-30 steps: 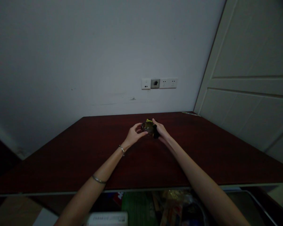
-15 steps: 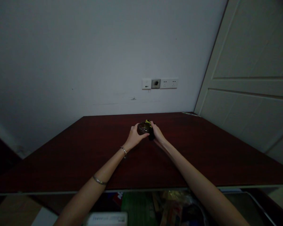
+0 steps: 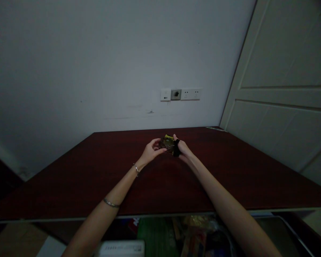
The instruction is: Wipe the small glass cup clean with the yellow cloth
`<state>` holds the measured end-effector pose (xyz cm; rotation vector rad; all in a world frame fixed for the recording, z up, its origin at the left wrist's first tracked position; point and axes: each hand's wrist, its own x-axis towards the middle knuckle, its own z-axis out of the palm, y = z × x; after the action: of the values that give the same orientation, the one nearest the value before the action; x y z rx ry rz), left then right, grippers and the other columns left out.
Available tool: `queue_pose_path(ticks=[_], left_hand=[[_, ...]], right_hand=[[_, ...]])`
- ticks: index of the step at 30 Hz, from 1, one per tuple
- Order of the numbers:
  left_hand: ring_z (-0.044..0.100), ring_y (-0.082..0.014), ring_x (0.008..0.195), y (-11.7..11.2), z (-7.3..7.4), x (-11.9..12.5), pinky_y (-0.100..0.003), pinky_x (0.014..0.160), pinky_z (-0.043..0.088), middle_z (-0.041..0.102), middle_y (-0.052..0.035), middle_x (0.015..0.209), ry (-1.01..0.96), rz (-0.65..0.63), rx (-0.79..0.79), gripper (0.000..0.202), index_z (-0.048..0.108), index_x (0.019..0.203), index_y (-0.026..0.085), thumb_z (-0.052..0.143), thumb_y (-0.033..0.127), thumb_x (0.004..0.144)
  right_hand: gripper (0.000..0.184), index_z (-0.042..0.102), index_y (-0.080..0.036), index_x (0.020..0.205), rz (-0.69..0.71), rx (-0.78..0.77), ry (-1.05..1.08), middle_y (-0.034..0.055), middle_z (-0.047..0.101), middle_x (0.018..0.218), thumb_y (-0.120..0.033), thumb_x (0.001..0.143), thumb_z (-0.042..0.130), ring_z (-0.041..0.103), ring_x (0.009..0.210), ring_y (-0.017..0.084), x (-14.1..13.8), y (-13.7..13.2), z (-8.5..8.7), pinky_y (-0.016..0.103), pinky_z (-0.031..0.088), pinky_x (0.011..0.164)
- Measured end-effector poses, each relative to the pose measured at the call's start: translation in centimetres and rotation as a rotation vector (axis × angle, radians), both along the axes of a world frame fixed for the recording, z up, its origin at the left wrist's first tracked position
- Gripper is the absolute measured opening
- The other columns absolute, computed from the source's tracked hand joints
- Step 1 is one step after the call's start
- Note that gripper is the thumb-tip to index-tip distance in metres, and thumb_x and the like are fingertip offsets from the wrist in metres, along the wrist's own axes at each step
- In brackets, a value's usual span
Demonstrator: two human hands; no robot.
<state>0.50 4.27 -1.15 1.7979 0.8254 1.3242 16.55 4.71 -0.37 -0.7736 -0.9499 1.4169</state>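
Note:
Over the far middle of the dark red table, both my hands meet around a small clear, shiny, rounded container [image 3: 166, 143]. My left hand [image 3: 152, 150] grips its left side, thumb along the front and fingers behind. On the right, my right hand [image 3: 184, 147] is closed on a black piece with a yellow part [image 3: 177, 148] against the container's right side. Its thumb points up and its other fingers are mostly hidden. Dim light hides whether the two pieces are joined.
The table top [image 3: 96, 178] runs back to a pale wall with sockets [image 3: 191, 94]. A white panelled door [image 3: 283, 89] stands at the right. Below the front edge is an open space with a white box [image 3: 121, 248], a green item [image 3: 156, 237] and plastic packages [image 3: 195, 235].
My left hand has shifted slightly left and its fingers have loosened a little. My right hand has moved slightly right with the black piece, showing more of the container's yellowish side.

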Motion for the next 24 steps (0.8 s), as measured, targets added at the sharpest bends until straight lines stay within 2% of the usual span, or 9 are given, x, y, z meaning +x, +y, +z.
queue_pose_path(ticks=[3,6,12,17,24], left_hand=[[0.056,-0.0211,0.098,-0.1,0.0,0.0,-0.039,0.088,0.044,0.057,-0.0132,0.11,0.011,-0.042,-0.005,0.061,0.05,0.112,0.012,0.074,0.027,0.059],[0.053,-0.0227,0.104,-0.7,0.1,0.3,-0.04,0.093,0.041,0.054,-0.013,0.113,0.11,-0.029,0.064,0.063,0.052,0.112,0.012,0.076,0.029,0.057],[0.053,-0.0244,0.106,-1.0,-0.2,0.4,-0.042,0.094,0.04,0.055,-0.0142,0.115,0.169,0.069,0.107,0.066,0.047,0.116,0.013,0.074,0.034,0.06],[0.053,-0.0235,0.107,-0.6,-0.7,0.1,-0.04,0.094,0.04,0.055,-0.0138,0.116,0.18,0.118,0.133,0.065,0.041,0.118,0.015,0.071,0.035,0.064],[0.052,-0.0243,0.109,-0.9,-0.2,-0.1,-0.04,0.095,0.039,0.054,-0.0136,0.117,0.245,0.17,0.23,0.066,0.042,0.118,0.015,0.072,0.037,0.062]], right_hand=[[0.041,0.066,-0.014,0.093,0.143,-0.055,0.032,0.0079,0.071,0.079,-0.047,0.085,0.042,0.065,0.066,0.017,-0.1,-0.5,0.7,0.028,0.051,0.061],[0.042,0.066,-0.014,0.092,0.178,-0.062,0.066,0.0081,0.071,0.08,-0.044,0.087,0.038,0.066,0.072,0.017,-0.3,-0.9,0.8,0.027,0.052,0.066],[0.032,0.066,-0.018,0.088,-0.024,0.048,0.034,0.0032,0.07,0.083,-0.041,0.083,0.046,0.064,0.077,0.015,-1.2,-0.6,-0.3,0.025,0.049,0.075],[0.034,0.064,-0.02,0.095,-0.21,0.113,-0.069,0.0016,0.068,0.092,-0.045,0.076,0.053,0.061,0.086,0.016,-2.1,-0.3,-1.2,0.025,0.046,0.079],[0.036,0.062,-0.019,0.1,-0.202,0.136,-0.061,0.0042,0.066,0.1,-0.043,0.074,0.057,0.06,0.091,0.016,-2.2,-0.7,-1.2,0.026,0.045,0.082]])
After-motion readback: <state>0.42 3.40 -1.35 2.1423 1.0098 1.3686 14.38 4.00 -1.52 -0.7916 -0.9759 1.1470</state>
